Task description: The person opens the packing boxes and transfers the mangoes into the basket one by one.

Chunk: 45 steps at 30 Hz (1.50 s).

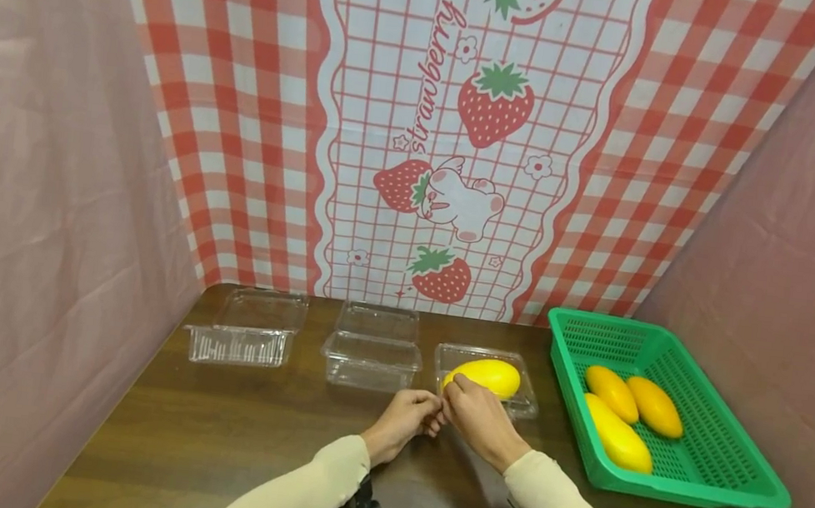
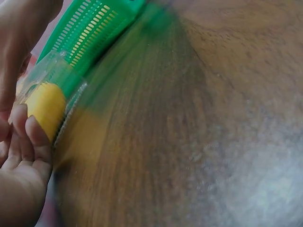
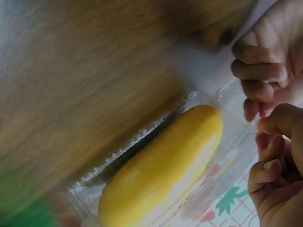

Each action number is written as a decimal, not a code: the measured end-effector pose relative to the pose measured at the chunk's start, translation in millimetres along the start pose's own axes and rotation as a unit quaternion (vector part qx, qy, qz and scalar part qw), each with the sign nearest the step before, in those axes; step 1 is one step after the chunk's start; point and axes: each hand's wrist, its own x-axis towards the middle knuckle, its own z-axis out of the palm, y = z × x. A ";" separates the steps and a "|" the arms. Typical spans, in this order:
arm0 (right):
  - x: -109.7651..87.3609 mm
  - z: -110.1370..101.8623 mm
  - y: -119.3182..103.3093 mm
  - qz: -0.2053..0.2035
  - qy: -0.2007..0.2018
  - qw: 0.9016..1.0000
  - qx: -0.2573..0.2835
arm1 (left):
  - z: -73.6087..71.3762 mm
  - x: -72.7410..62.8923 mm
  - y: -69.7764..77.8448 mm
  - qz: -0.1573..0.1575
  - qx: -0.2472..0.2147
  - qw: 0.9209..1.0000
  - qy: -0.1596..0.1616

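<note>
A yellow mango (image 1: 492,376) lies in the right-hand clear plastic box (image 1: 526,403). At the box's near left corner my two hands meet, fingertip to fingertip. My left hand (image 1: 399,422) has its fingers bent inward, seen close up in the left wrist view. Beside it, my right hand (image 1: 484,424) reaches over the box's front edge with thumb and fingers drawn together, overlapping the mango's end in the head view. In the right wrist view the fingertips of both hands (image 3: 279,179) come together next to the mango (image 3: 163,165); I cannot tell whether something thin is pinched there.
Two more clear plastic boxes, one at left (image 1: 238,345) and one in the middle (image 1: 372,363), stand with lids raised behind them. A green basket (image 1: 712,494) with 3 mangoes (image 1: 616,435) stands at right. A checked strawberry curtain (image 1: 273,105) hangs behind the wooden table (image 1: 206,432).
</note>
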 end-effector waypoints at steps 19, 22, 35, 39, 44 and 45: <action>-1.2 3.8 -2.1 -0.058 0.038 0.996 -0.061 | 12.6 -1.9 0.9 0.004 -0.005 0.997 0.073; -0.2 3.2 -1.6 -0.052 0.042 0.997 -0.045 | 14.1 -1.9 1.5 0.006 -0.014 0.997 0.074; -13.8 -1.2 7.8 -0.035 0.056 0.997 -0.041 | 11.3 -2.6 1.5 0.017 0.002 0.998 0.056; -23.0 -6.0 16.6 -0.020 0.054 0.998 -0.032 | 10.7 -3.7 1.1 0.022 0.022 0.998 0.059; -36.8 -13.4 31.0 -0.002 0.061 0.998 -0.025 | 10.5 -4.4 2.3 0.028 0.052 0.997 0.056; -39.1 -14.4 34.1 0.000 0.064 0.998 -0.025 | 10.4 -4.2 2.8 0.032 0.058 0.996 0.055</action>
